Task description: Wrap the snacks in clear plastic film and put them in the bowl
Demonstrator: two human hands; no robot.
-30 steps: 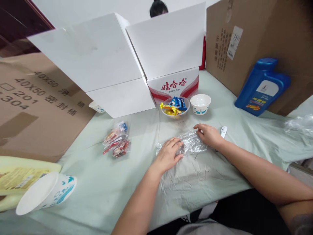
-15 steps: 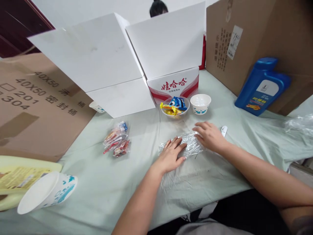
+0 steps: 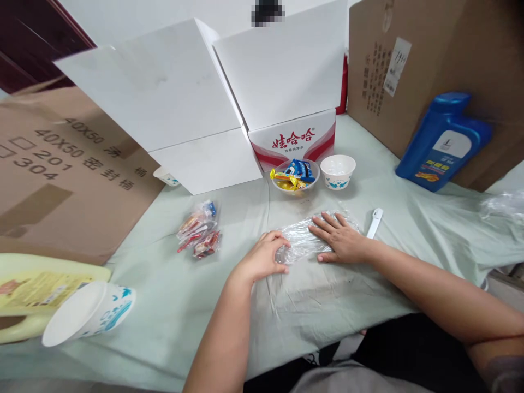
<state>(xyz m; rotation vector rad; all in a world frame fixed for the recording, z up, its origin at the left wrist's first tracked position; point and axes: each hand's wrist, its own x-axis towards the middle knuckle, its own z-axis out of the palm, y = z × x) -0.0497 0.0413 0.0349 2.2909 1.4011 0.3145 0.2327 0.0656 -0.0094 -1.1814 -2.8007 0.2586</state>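
A crinkled clear plastic bag [image 3: 302, 236] lies flat on the pale green cloth, between and under my hands. At its left edge is my left hand [image 3: 264, 256], thumb and fingers curved apart with the edge of the plastic in the gap. My right hand [image 3: 339, 239] rests flat on the right part of the bag, fingers spread. Just right of that hand lies a white folding cutter [image 3: 374, 222], its lower end close to the wrist. Beyond the bag stand a clear bowl [image 3: 295, 188] of wrapped snacks and a white paper cup [image 3: 338, 172].
Small packaged snacks [image 3: 200, 229] lie to the left. White boxes [image 3: 155, 98] stand at the back. A blue bottle [image 3: 446, 142] leans near a cardboard box [image 3: 409, 82] at right. At front left are a tipped paper cup [image 3: 92, 314] and a yellow jug [image 3: 45, 289].
My left hand has slid left to the bag's edge and curved its fingers. My right hand has lowered and flattened onto the plastic, uncovering more of the cutter.
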